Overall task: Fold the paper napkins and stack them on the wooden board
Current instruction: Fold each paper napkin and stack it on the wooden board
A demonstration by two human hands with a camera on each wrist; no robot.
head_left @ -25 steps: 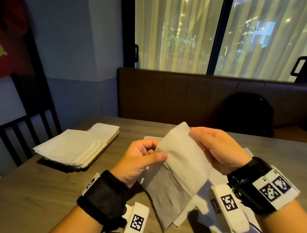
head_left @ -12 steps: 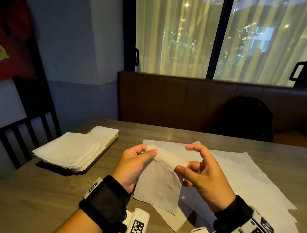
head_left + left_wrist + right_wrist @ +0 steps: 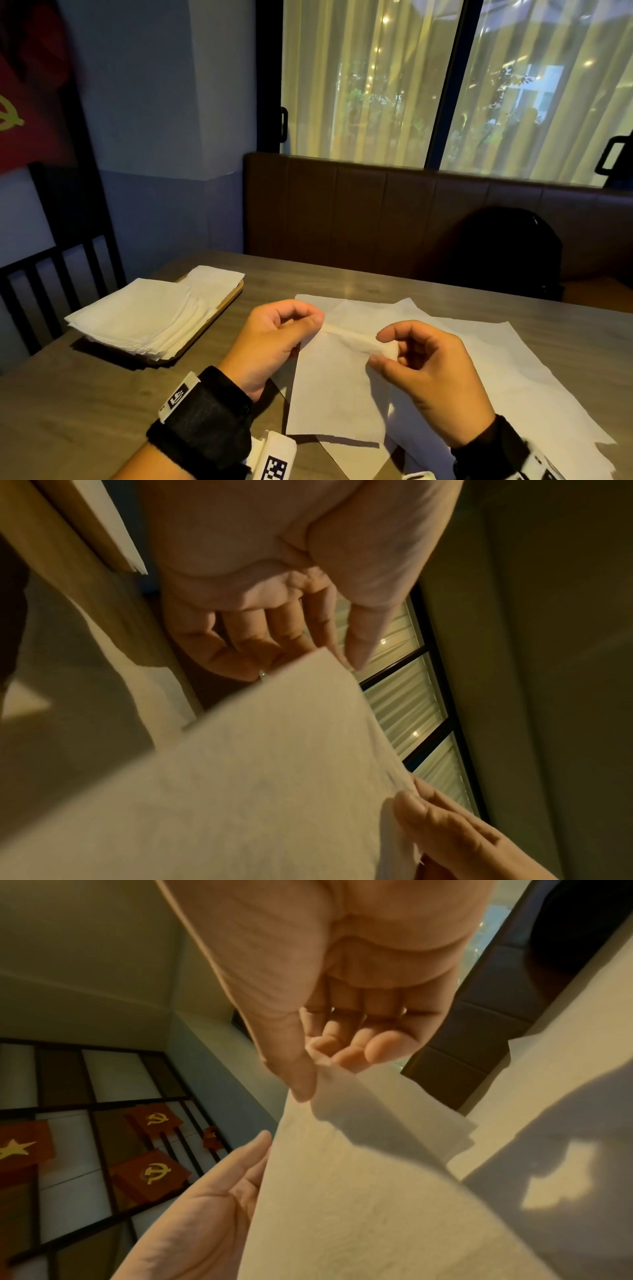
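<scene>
A white paper napkin [image 3: 337,387] hangs doubled over above the table, its folded top edge stretched between both hands. My left hand [image 3: 286,330] pinches the left end of that edge, and my right hand [image 3: 387,346] pinches the right end between thumb and fingers. The left wrist view shows the napkin [image 3: 240,777] under the thumb of my left hand [image 3: 337,656]. In the right wrist view my right hand [image 3: 315,1066] pinches the napkin [image 3: 359,1177] corner. A stack of folded napkins [image 3: 150,315] lies on the wooden board [image 3: 224,305] at the left.
Several unfolded napkins [image 3: 507,370] lie spread on the wooden table [image 3: 68,411] under and right of my hands. A dark chair [image 3: 41,274] stands at the left edge. A padded bench [image 3: 376,212] with a black bag [image 3: 507,253] runs behind the table.
The napkin was held up and open a second ago. Both hands have come down and forward, doubling it over, and the right hand now pinches the fold's right end.
</scene>
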